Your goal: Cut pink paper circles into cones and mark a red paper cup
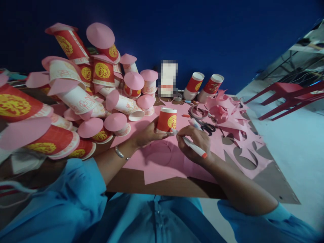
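Backdrop: deep blue wall (202,30) behind the work area; pale floor to the right with red plastic chairs (286,96).
Table (162,185): brown top, its near edge crossing in front of the person's blue sleeves.
Cup heap (76,98): large pile of red-and-gold and white paper cups capped with pink paper cones, filling the left half of the table, many lying tilted or on their sides.
Pink paper sheet (162,162): spread flat under both hands, with a circle outline beside the left wrist; its right part is cut through with round holes.
Spare cups (202,87): two stacks leaning at the far edge, near the wall.
Scissors (207,127): black-handled, lying on the pink scraps just beyond the right hand.
Left hand (148,134): forearm reaching in from the lower left, bracelet at the wrist, fingers curled around the base of the held cup.
Held cup (167,119): red with gold emblem, standing inverted on the pink sheet, centre of table.
Right hand (193,143): wrist bent inward, closed in a writing grip on the marker.
Marker (191,144): white barrel, orange end, tip at the cup's lower rim.
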The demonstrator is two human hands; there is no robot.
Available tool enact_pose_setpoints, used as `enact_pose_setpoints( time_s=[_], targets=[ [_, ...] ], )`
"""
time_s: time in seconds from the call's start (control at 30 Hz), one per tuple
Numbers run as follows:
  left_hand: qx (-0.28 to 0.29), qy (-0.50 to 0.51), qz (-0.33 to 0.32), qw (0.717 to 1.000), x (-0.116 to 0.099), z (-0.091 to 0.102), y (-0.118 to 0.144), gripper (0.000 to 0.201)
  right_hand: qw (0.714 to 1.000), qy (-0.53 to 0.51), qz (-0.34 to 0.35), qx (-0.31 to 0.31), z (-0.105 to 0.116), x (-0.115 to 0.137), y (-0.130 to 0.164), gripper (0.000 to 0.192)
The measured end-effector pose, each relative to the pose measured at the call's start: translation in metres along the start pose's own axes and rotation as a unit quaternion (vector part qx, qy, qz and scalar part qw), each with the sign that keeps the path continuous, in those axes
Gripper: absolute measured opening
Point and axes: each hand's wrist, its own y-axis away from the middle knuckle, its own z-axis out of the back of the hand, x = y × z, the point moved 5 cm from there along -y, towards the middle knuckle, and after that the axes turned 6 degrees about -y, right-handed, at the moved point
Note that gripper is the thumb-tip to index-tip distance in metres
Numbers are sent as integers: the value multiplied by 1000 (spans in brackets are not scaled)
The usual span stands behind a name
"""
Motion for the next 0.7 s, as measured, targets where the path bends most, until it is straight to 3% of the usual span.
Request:
enact_pose_setpoints(
  time_s=[0.7],
  targets=[
    [0, 1, -6, 1000, 0, 1, 1, 67, 1000, 7, 0, 5, 3, 3, 0, 18]
  ],
)
